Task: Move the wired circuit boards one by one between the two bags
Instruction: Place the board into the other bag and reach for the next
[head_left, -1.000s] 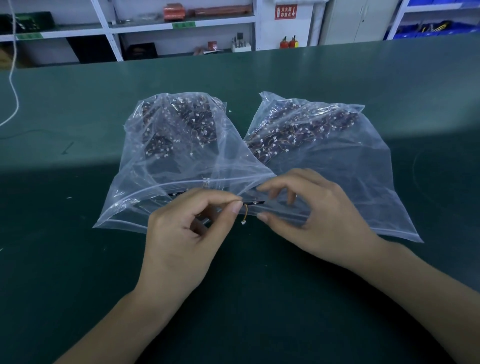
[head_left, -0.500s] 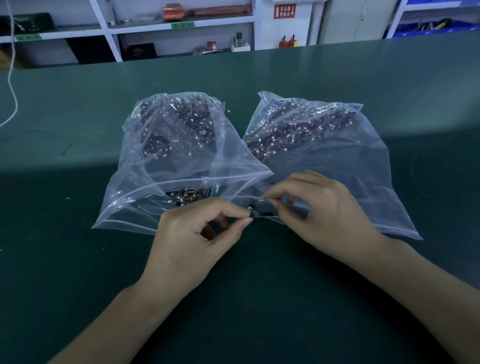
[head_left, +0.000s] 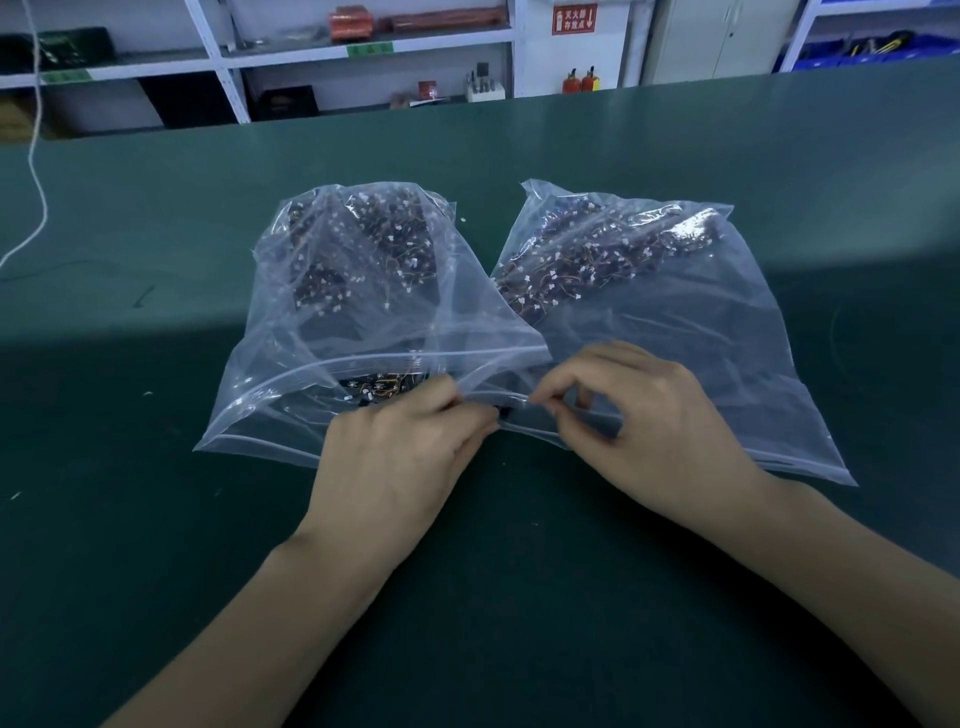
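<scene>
Mid-transfer, nowhere near finished. Both clear zip bags are lying flat on the green counter (head_left: 156, 519), mouths toward the person, closed ends fanning away in a V. Left bag (head_left: 322, 312) and right bag (head_left: 675, 312) are each holding a big heap of wired boards at the far end, so plenty is left to shift; which bag is feeding which, can't tell from this alone.

One board (head_left: 503, 413) is sitting right where the two mouths meet, mostly hidden between the fingertips. Only a dark sliver is showing; judging by that, its long axis is running left-right along the zip edges, lying flat. Which end is leading, can't tell.

Left hand (head_left: 405, 457) is curling closed, pinching at the board's left end. Right hand (head_left: 639, 421) is pinching thumb to forefinger on the right bag's lip, other fingers loosely spread.

A small loose cluster (head_left: 382, 387) is lying just inside the left bag's mouth.
</scene>
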